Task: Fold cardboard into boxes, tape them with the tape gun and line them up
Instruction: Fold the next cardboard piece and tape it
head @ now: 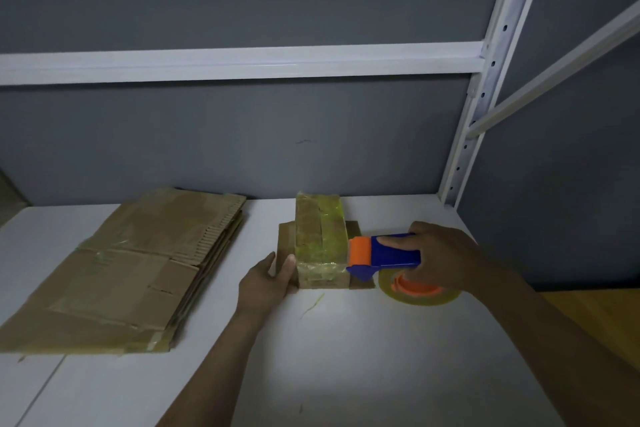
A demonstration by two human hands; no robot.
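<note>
The taped box (320, 239) sits near the back edge of the table (346, 357). The left hand (266, 282) grips its near left side. The right hand (440, 256), curled round the tape gun (388, 255), holds its roller against the box's right side. Flat cardboard (121, 270) lies stacked toward the left edge.

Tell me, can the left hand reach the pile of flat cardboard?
Probably yes. The flat cardboard stack lies to the left of the left hand, with only bare table between them. But that hand holds the box, so it must let go first.
</note>
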